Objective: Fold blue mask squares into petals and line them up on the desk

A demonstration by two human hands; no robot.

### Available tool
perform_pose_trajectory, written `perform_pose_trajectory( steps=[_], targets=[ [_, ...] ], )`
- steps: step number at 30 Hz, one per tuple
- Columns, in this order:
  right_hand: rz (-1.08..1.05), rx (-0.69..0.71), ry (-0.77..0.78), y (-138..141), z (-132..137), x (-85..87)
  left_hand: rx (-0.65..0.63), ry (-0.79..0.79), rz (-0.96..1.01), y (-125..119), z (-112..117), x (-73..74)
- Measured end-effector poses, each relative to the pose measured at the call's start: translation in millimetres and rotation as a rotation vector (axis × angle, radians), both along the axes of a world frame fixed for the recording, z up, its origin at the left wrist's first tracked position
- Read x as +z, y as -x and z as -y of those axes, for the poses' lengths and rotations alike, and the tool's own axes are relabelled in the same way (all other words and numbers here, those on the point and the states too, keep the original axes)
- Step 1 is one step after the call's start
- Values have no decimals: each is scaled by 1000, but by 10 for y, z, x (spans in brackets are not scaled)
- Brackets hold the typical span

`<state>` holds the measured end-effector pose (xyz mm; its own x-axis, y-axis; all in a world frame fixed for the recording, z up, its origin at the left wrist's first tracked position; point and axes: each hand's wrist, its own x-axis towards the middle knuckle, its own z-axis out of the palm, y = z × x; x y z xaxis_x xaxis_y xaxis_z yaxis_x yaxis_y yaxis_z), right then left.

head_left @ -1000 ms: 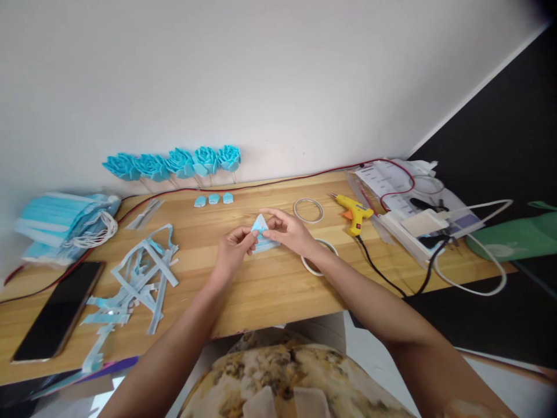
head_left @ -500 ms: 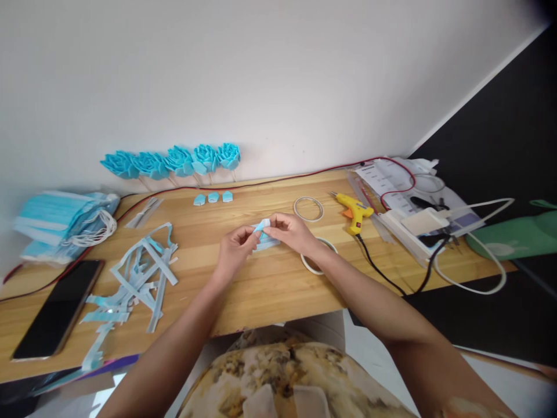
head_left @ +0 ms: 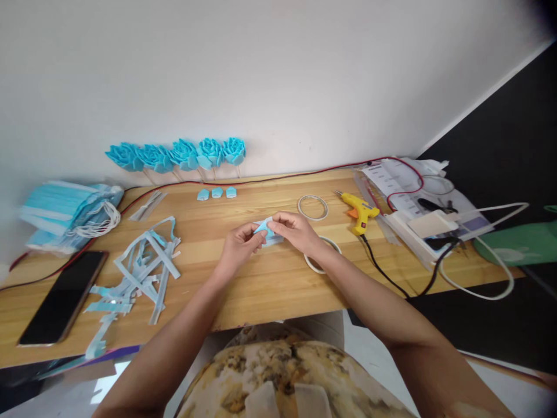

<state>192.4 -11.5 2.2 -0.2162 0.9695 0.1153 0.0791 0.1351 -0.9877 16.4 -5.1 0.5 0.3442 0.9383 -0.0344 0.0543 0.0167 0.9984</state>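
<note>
Over the middle of the wooden table (head_left: 270,284), both my hands pinch a small light-blue piece of mask fabric (head_left: 266,230). My left hand (head_left: 238,247) grips its left edge with thumb and fingers closed. From the right, my right hand (head_left: 295,230) pinches the top of the piece. A second bit of blue fabric lies on the table just under my fingers. Three small folded blue petals (head_left: 216,193) sit in a row further back.
Blue fabric roses (head_left: 180,155) lean on the wall. A stack of blue face masks (head_left: 65,215), cut strips (head_left: 139,270) and a phone (head_left: 63,296) lie at left. Two tape rings (head_left: 312,206), a yellow glue gun (head_left: 359,209), cables and papers (head_left: 418,209) are at right.
The blue piece stood up as a triangle between my fingers; now it is folded lower and smaller, close to the table. The camera view shifted slightly.
</note>
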Motion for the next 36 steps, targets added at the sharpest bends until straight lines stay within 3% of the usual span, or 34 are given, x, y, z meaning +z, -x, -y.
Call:
perform_pose_trajectory(
  steps=[5, 12, 20, 26, 36],
  targets=[
    [1, 19, -20, -11, 8, 29, -27, 40, -11, -6, 9, 32],
    [186, -92, -154, 6, 22, 18, -68, 57, -24, -12, 13, 2],
    [354, -108, -519, -14, 45, 112, -72, 118, 45, -9, 20, 57],
    [477, -98, -787, -56, 6, 91, -53, 135, 114, -3, 23, 89],
    [508, -83, -902, -77, -19, 61, -42, 142, 176, -3, 26, 70]
  ],
)
